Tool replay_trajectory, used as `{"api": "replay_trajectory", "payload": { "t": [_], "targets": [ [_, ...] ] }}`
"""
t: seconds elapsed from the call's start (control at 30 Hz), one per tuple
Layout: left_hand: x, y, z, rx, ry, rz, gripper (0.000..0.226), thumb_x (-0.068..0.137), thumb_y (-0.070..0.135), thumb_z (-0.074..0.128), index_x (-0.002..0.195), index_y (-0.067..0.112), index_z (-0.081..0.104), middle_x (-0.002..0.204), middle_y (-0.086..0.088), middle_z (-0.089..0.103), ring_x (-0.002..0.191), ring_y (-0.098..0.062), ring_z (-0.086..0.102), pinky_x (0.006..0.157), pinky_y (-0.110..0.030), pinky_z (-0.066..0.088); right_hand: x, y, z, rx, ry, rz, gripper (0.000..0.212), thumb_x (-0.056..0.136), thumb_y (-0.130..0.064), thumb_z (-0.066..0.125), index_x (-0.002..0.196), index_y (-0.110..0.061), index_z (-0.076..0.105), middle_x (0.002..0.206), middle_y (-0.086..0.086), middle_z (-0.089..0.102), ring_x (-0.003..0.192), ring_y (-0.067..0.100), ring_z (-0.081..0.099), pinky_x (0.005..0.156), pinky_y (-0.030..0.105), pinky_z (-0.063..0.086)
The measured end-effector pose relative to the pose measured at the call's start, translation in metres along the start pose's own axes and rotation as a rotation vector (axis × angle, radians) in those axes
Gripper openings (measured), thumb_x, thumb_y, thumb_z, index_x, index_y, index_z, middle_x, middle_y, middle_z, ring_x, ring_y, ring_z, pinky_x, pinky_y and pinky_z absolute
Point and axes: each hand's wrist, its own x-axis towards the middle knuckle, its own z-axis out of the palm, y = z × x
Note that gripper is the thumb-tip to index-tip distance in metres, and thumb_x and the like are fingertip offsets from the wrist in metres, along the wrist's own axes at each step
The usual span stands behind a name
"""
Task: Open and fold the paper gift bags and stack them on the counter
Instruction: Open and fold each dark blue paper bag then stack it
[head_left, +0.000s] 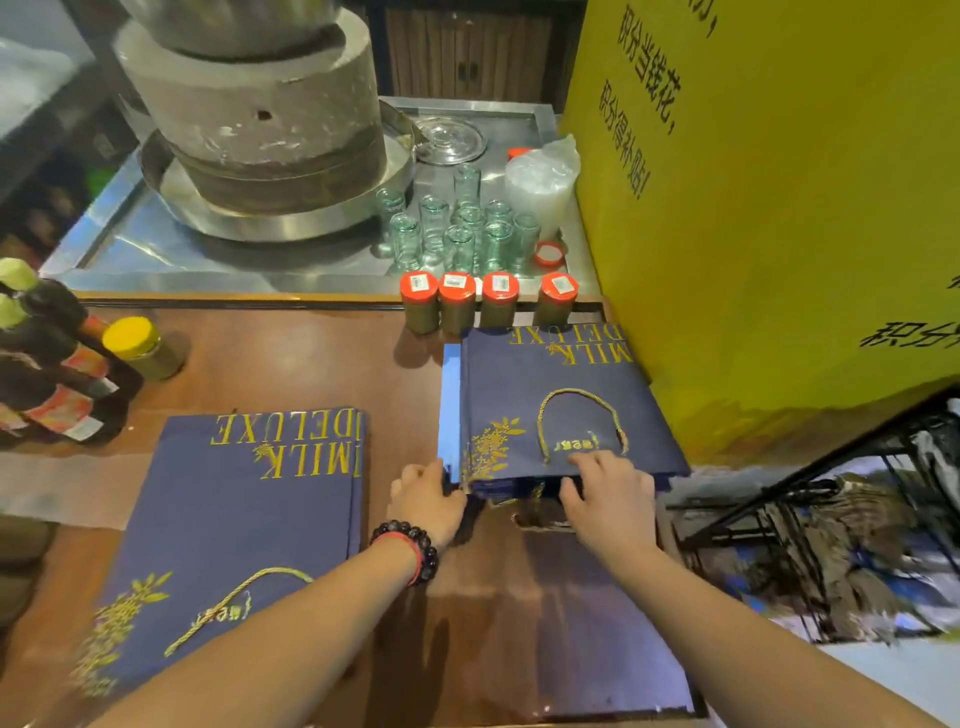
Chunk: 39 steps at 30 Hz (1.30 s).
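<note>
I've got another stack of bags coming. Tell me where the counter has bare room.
Bare wood lies between the left bag stack and the yellow-lidded jar, and behind that stack up to the metal tray. Crowded: the right stack sits against four red-lidded jars and the yellow box.

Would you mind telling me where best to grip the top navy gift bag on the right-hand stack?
Probably its near open edge, approached from the person's side: the top bag lies flat with that edge raised, and the right hand already has its fingers on it.
</note>
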Motion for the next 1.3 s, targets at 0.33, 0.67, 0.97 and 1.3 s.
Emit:
{"api": "replay_trajectory", "payload": {
  "t": [0.33,0.67,0.97,1.3],
  "targets": [
    [-0.027,-0.201,-0.068,0.131,-0.06,-0.066,0.05,0.091,0.033,0.047,0.14,0.026,0.039,0.143,-0.006,0.034,0.132,-0.032,0.024,0.103,-0.037,0.034,-0.09,-0.203,0.075,-0.031,-0.238,-0.082,0.028,0.073,-0.032,0.063,0.1,-0.023,0.068,0.094,-0.001,0.065,0.085,0.027,0.063,0.067,0.037,0.046],
    [-0.058,-0.344,-0.134,0.193,-0.074,-0.296,0.067,0.084,0.034,0.054,0.145,0.033,0.026,0.155,-0.01,0.013,0.138,-0.036,0.021,0.11,-0.044,0.03,-0.149,-0.296,0.117,0.093,-0.603,0.111,0.059,0.093,-0.037,0.044,0.147,-0.021,0.028,0.141,0.004,0.04,0.126,0.029,0.043,0.095,0.042,0.044],
    [-0.064,-0.345,-0.152,0.082,-0.082,-0.257,0.076,0.08,0.032,0.062,0.146,0.034,0.024,0.152,-0.016,0.015,0.133,-0.039,0.028,0.108,-0.04,0.031,-0.137,-0.312,0.112,0.472,-0.441,0.532,0.038,0.086,-0.028,0.057,0.123,-0.02,0.052,0.125,0.008,0.053,0.113,0.03,0.054,0.097,0.041,0.044],
    [-0.085,-0.327,-0.194,0.512,-0.124,0.249,0.103,0.067,0.059,0.071,0.149,0.04,0.011,0.154,-0.002,-0.025,0.136,-0.038,0.001,0.109,-0.042,0.035,-0.12,-0.285,0.077,0.824,-0.468,0.427,0.03,0.084,0.003,0.062,0.089,-0.027,0.059,0.106,0.004,0.064,0.102,0.025,0.061,0.082,0.031,0.047]
  ]
}}
